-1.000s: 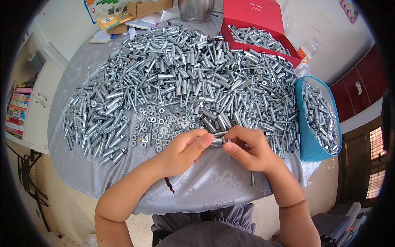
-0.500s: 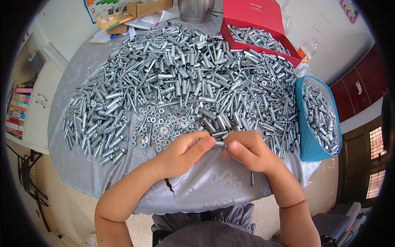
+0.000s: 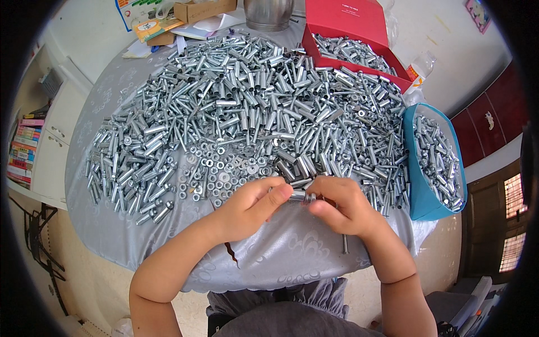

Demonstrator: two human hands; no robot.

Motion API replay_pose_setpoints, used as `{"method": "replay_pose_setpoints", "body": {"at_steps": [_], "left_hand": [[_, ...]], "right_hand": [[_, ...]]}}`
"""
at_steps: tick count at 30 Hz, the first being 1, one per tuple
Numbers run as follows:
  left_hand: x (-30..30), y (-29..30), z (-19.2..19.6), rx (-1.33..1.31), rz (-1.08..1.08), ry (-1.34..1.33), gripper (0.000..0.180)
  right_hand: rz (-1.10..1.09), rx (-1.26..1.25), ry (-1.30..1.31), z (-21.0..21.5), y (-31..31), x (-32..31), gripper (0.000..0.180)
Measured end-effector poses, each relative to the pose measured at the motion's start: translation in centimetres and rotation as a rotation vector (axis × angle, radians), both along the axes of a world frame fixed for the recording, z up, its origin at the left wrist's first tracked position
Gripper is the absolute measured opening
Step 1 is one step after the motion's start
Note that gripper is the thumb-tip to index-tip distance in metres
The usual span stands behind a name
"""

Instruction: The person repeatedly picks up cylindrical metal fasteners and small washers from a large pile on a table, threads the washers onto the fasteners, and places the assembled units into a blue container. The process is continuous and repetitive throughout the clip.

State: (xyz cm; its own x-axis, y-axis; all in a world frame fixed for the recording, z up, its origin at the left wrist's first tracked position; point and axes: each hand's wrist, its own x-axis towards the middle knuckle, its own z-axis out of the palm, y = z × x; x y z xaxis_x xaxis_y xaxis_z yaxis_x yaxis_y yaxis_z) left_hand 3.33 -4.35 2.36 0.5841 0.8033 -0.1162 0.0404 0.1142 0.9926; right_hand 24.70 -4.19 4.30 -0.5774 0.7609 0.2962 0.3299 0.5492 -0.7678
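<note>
Both hands pinching one small metal sleeve over the bench's near edge

Left hand [image 3: 247, 208] and right hand [image 3: 342, 210] grasping the metal sleeve [image 3: 302, 196] between fingertips, just before the heap of sleeves [image 3: 252, 118] and loose washers [image 3: 224, 171]; red box [image 3: 348, 22] at far right, blue bin [image 3: 432, 163] right, cardboard box [image 3: 205, 8] and coloured leaflets [image 3: 151, 25] far left, single bolt [image 3: 344, 242] on grey bench [image 3: 269, 253]

Grey tablecloth [image 3: 281, 258] covering the round table. Red box [image 3: 359, 25] sitting at the far right, holding metal pieces. Blue basket [image 3: 421, 196] standing at the right edge, filled likewise. Steel pot [image 3: 268, 12] sitting far centre. Cardboard box [image 3: 202, 8] and papers [image 3: 154, 28] lying far left. Books [image 3: 22, 151] standing on a shelf at left.
</note>
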Motion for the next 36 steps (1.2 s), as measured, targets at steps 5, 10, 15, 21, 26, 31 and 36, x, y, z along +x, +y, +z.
{"method": "replay_pose_setpoints", "body": {"at_steps": [5,10,15,21,26,31,36], "left_hand": [[0.0,0.0,0.0,-0.045,0.008,-0.012,0.037],[0.1,0.0,-0.2,0.002,-0.018,0.013,0.038],[0.0,0.0,0.1,-0.02,-0.01,-0.007,0.038],[-0.1,0.0,-0.2,-0.024,-0.03,-0.003,0.037],[0.2,-0.1,0.0,-0.016,-0.024,0.007,0.036],[0.3,-0.2,0.0,0.002,-0.033,0.023,0.036],[0.2,0.0,-0.4,0.006,-0.031,0.009,0.035]], "right_hand": [[-0.052,0.146,-0.035,-0.1,-0.1,-0.2,0.025],[-0.046,0.145,-0.004,-0.4,0.1,-0.2,0.023],[-0.048,0.126,-0.136,0.4,-0.1,-0.4,0.025],[-0.024,0.377,-0.153,-0.7,0.5,-0.2,0.027],[-0.129,0.19,-0.099,0.2,-0.1,-0.7,0.027],[0.019,0.299,-0.153,-0.7,0.4,0.3,0.028],[-0.015,0.173,-0.16,0.1,0.0,-0.1,0.026]]}}
